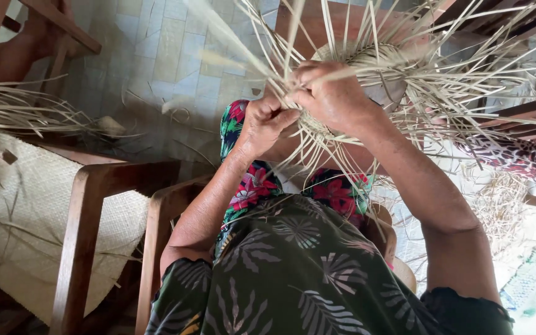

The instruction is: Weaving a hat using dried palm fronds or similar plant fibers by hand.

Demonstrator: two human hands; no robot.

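From the head camera, both hands work close together on a round woven piece [367, 74] of pale straw, held up in front of the chest above the lap. The left hand [267, 124] is closed in a pinch on a few thin straw strips at the near lower edge of the weave. The right hand [333, 93] lies over the woven centre with its fingers curled down, gripping the piece and pressing strips against it. The two hands touch, or nearly so, thumb side to thumb side.

Loose strips [466, 56] fan out from the rim of the weave in every direction, reaching up past the top edge of the picture and far out to the right, so the space right around the hands is crowded with straw ends. Some strips hang down toward the flowered cloth [252, 186] on the person's lap.

To the left, well apart from the hands, a wooden chair [85, 211] stands with a flat woven mat [26, 229] draped over it; its arm rail runs just beside the person's left forearm. A bundle of straw [20, 111] lies above the mat at the left edge. Between the chair and the weave, the tiled floor [156, 56] shows with only a few stray scraps on it. At the lower right, a heap of straw trimmings [504, 205] lies on the floor, near the right elbow but not touching it
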